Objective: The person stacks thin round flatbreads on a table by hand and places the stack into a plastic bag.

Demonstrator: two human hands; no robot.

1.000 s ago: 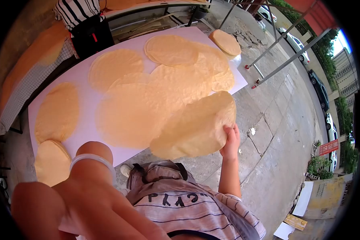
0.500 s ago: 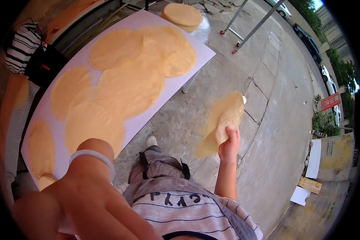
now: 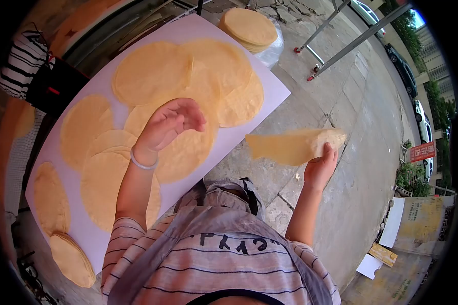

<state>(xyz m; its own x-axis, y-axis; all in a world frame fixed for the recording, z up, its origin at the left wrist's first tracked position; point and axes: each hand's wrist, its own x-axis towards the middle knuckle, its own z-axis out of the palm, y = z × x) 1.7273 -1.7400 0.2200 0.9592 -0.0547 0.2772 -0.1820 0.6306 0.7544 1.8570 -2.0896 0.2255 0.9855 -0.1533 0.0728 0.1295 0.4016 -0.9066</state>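
Note:
Pinched between the thumb and fingers of my right hand (image 3: pixel 319 169) is a thin, round, tan pancake-like sheet (image 3: pixel 285 146). It hangs out to the left over the ground, folded and partly see-through. My left hand (image 3: pixel 174 121) holds nothing; its fingers are loosely curved with the thumb apart, over the table's sheets. Beneath it, several overlapping round sheets (image 3: pixel 152 71) of the same kind lie spread on the pale lilac tabletop (image 3: pixel 112 249). Whether the left hand touches them I cannot tell.
A tall stack of round sheets (image 3: pixel 249 26) stands on clear plastic beyond the far corner, and a smaller stack (image 3: pixel 71 260) is at the near left corner. A metal frame on wheels (image 3: pixel 336 48) stands at the upper right. A striped cloth (image 3: pixel 23 66) lies left.
My left hand has swung from close to the camera up over the table. My right hand has moved right and slightly up, and its sheet now stretches sideways.

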